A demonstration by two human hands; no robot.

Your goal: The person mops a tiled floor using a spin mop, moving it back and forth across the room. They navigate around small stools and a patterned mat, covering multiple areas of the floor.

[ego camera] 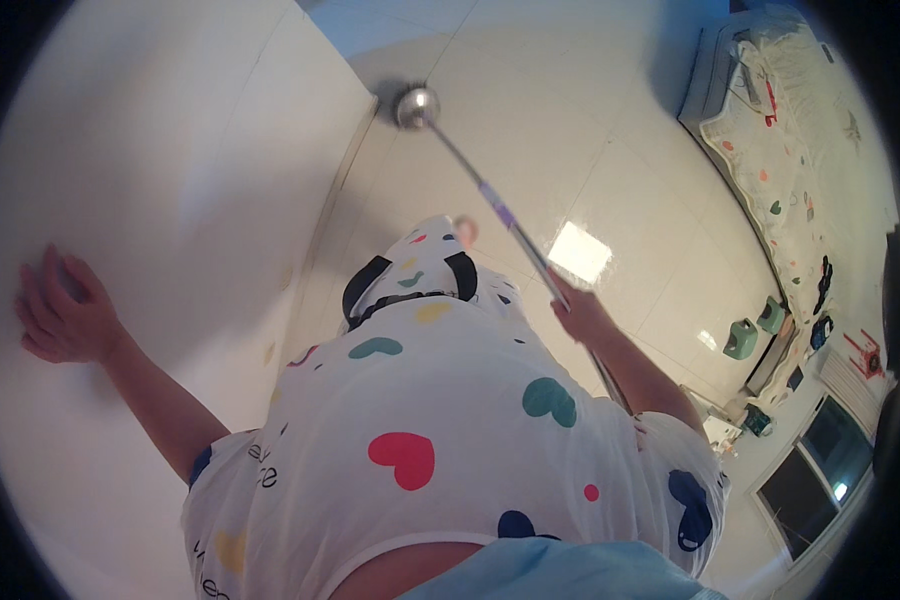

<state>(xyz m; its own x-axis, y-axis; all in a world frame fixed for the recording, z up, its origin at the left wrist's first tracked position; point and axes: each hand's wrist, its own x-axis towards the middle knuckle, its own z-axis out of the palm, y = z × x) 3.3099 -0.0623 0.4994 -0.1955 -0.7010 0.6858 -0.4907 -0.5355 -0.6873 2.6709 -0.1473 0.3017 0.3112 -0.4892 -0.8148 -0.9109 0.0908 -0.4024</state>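
My right hand (581, 311) grips the metal pole (526, 241) of a long-handled floor-cleaning tool with a purple-marked joint. The pole slants away from me to a shiny domed metal head (418, 107) on the tiled floor, beside the end of the white wall. Dark material shows at the head's far edge; I cannot tell whether it is bristle or fibre. My left hand (71, 311) is at the white wall (165, 225) with its fingers partly spread and nothing in it. Whether the whole palm touches the wall is hidden.
Glossy floor tiles (645, 202) reflect a light. A baseboard (337, 184) runs along the wall. To the right stands long furniture draped with a heart-printed cloth (765, 180). Green stools (740, 339) stand near it, and a window (817, 476) is beyond.
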